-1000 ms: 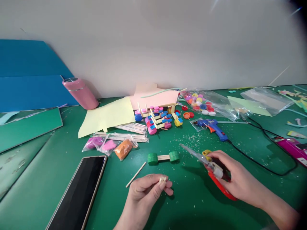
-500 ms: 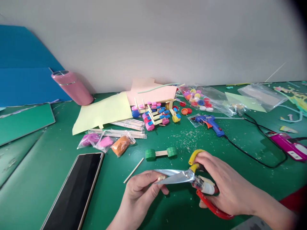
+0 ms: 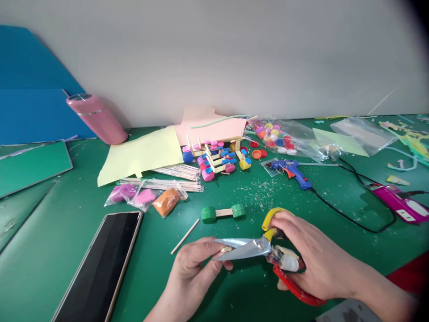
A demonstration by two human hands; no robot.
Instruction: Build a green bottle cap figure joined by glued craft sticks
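My right hand [image 3: 311, 259] grips a pair of shears [image 3: 254, 248] with one yellow and one red handle. The blades point left and lie slightly apart around a small pale wooden piece [image 3: 226, 249]. My left hand [image 3: 196, 270] pinches that piece between thumb and fingers. Both hands hover low over the green table [image 3: 67, 232]. Just beyond them lies an axle of wooden sticks with a green cap at each end [image 3: 223, 213], and a loose wooden stick [image 3: 185, 236] lies to its left.
A phone [image 3: 97, 264] lies at the near left. Bags of coloured clay [image 3: 147, 197], stick bundles [image 3: 167, 184], yellow paper [image 3: 140, 156], a pink bottle [image 3: 97, 118], a cap-and-stick model [image 3: 216, 158], a bag of caps [image 3: 284, 139], a blue glue gun [image 3: 295, 173] with its black cord and a magenta device [image 3: 402, 203] surround them.
My right hand swung the shears from pointing up-left to pointing left, bringing the blades onto the wooden piece in my left hand. The view shifted slightly right and down.
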